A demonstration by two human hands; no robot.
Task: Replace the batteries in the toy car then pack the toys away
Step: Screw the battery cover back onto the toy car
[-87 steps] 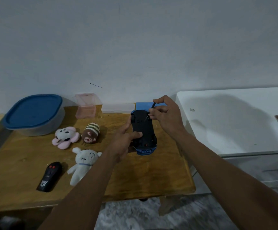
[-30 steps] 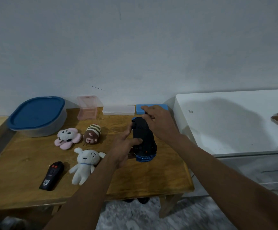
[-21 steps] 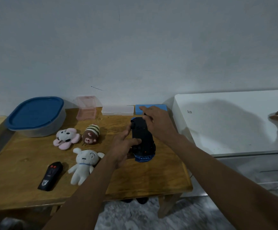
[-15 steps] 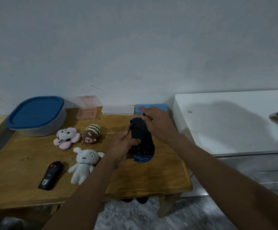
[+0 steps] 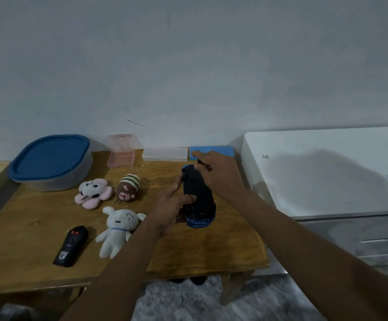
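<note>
The left hand (image 5: pixel 172 205) grips the toy car (image 5: pixel 197 195) upside down over the right part of the wooden table (image 5: pixel 26 228), so its bottom faces up. The right hand (image 5: pixel 218 174) curls at the car's far end and pinches a small dark tool (image 5: pixel 199 161), probably to work the battery door.

Middle of the table (image 5: pixel 26 262) is taken: left hand (image 5: pixel 170 205) grips the toy car (image 5: pixel 198 198), right hand (image 5: pixel 220 177) pinches a small dark tool (image 5: pixel 199 161) at its far end. To the left, pink plush (image 5: pixel 93 189), striped plush (image 5: pixel 128 189), white plush (image 5: pixel 116 228) and remote (image 5: pixel 71 245) crowd the wood. Pink box (image 5: pixel 121 150), clear box (image 5: pixel 165 154) and blue box (image 5: pixel 214 150) line the wall, the lidded container (image 5: pixel 49 158) fills the back left, the white cabinet (image 5: pixel 327 170) walls off the right. Open wood along the near edge and front right corner
</note>
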